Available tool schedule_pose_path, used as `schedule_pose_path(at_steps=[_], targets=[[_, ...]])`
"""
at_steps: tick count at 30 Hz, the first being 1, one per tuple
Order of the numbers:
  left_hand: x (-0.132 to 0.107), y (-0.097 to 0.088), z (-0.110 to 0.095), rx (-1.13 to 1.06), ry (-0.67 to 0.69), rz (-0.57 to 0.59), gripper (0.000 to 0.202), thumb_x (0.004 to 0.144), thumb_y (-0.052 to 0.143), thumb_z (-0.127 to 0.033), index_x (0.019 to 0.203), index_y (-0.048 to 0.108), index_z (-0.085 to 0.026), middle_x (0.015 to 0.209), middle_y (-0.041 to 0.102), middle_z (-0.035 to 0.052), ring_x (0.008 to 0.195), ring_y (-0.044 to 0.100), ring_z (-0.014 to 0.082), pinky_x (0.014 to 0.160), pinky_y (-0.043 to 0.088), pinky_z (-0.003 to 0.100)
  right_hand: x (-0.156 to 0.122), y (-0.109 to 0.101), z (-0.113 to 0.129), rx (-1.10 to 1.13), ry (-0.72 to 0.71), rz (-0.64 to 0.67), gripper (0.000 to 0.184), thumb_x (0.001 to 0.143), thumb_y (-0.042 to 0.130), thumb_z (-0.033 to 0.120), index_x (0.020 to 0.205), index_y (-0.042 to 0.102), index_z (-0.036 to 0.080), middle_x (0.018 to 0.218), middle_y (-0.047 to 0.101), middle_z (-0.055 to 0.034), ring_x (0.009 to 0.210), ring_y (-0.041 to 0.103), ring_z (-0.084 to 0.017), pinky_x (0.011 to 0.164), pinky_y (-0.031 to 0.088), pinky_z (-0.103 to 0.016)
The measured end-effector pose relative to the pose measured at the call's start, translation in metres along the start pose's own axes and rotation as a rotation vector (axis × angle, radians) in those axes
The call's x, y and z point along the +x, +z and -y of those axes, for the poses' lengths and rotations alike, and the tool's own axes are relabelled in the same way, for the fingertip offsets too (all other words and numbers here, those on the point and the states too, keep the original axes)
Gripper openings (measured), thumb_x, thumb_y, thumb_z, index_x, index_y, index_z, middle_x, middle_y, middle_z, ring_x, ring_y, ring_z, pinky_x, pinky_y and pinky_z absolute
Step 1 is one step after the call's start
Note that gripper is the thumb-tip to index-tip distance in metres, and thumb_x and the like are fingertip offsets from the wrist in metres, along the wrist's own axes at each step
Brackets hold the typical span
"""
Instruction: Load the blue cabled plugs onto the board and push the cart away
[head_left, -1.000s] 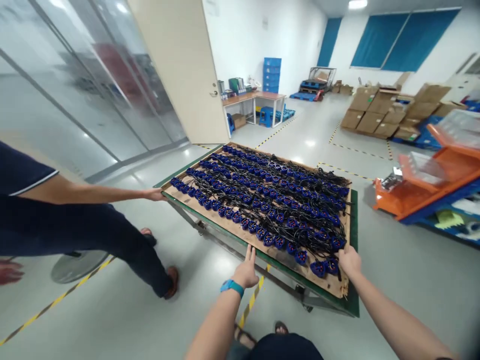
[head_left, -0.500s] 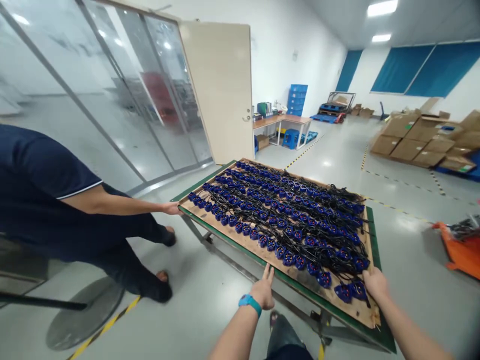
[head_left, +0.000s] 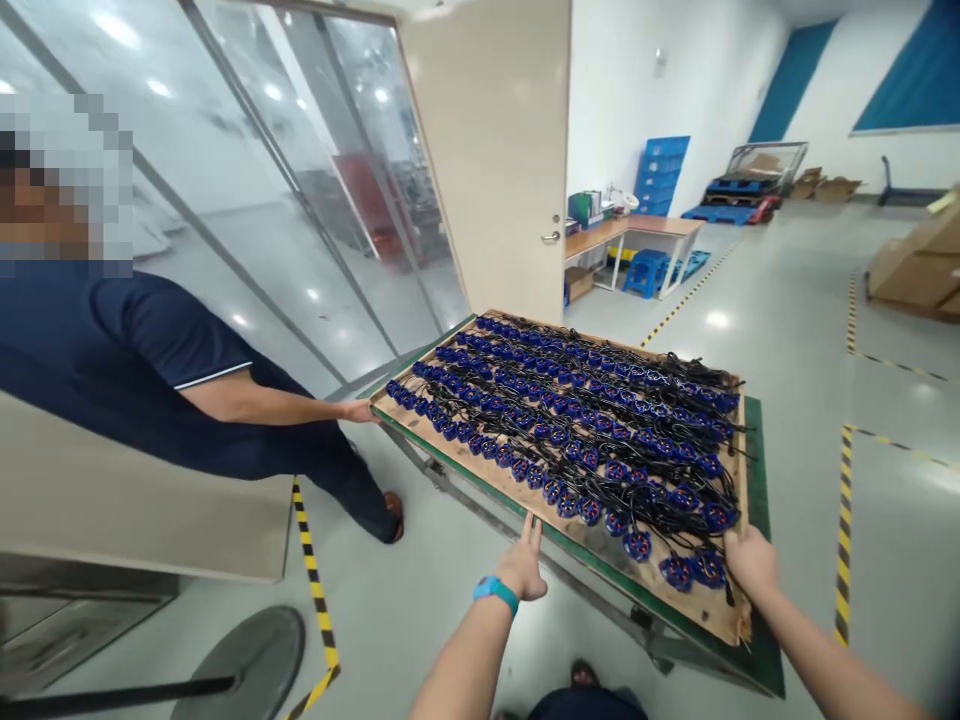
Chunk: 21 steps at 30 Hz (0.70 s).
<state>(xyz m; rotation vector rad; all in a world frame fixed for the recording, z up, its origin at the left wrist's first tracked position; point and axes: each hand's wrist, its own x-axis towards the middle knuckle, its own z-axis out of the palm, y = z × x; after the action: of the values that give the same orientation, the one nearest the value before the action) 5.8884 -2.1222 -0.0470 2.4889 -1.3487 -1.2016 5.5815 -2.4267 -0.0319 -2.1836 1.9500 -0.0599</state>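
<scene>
A wooden board (head_left: 724, 625) with a low rim lies on a green-topped metal cart (head_left: 765, 480). Rows of round blue parts (head_left: 637, 545) with red and orange spots cover it, tangled with black cables (head_left: 637, 497). My left hand (head_left: 525, 570), with a blue wristband (head_left: 496, 592), rests two outstretched fingers against the near edge; its other fingers are partly hidden. At the board's right side, my right hand (head_left: 752, 565) is closed around the rim, the fingertips hidden behind it.
A co-worker in dark clothes (head_left: 187, 340) holds the cart's far left corner. Beyond it stand an open door (head_left: 495, 150) and glass panels (head_left: 300, 190). A desk (head_left: 637, 228), cardboard boxes (head_left: 919, 265) and a round stand base (head_left: 255, 660) are around, with striped floor tape (head_left: 845, 530).
The cart, the co-worker and I have moved forward toward the doorway, and the view has turned slightly. Both my hands keep their places on the board's edges.
</scene>
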Motion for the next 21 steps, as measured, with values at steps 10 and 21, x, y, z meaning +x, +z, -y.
schedule_pose_path(at_steps=[10,21], targets=[[-0.21,0.019,0.15,-0.028,-0.057,-0.047,0.131,0.056,0.07,-0.013,0.159,-0.008,-0.032,0.166,-0.025,0.0052,0.123,0.062,0.0354,0.1,0.057,0.046,-0.214,-0.018,0.086,-0.014,-0.109,0.019,0.043,0.09,0.038,0.033,0.105,0.069,0.007,0.096,0.073,-0.0222,0.09,0.071,-0.033,0.073,0.054,-0.037],[-0.148,0.32,-0.342,-0.091,-0.182,-0.069,0.135,0.052,0.071,-0.013,0.158,-0.011,-0.034,0.163,-0.03,0.004,0.12,0.063,0.0376,0.094,0.059,0.047,0.028,-0.099,-0.401,-0.061,-0.262,0.037,0.041,0.094,0.034,0.034,0.103,0.066,0.009,0.095,0.073,-0.0225,0.089,0.071,-0.033,0.073,0.053,-0.036]])
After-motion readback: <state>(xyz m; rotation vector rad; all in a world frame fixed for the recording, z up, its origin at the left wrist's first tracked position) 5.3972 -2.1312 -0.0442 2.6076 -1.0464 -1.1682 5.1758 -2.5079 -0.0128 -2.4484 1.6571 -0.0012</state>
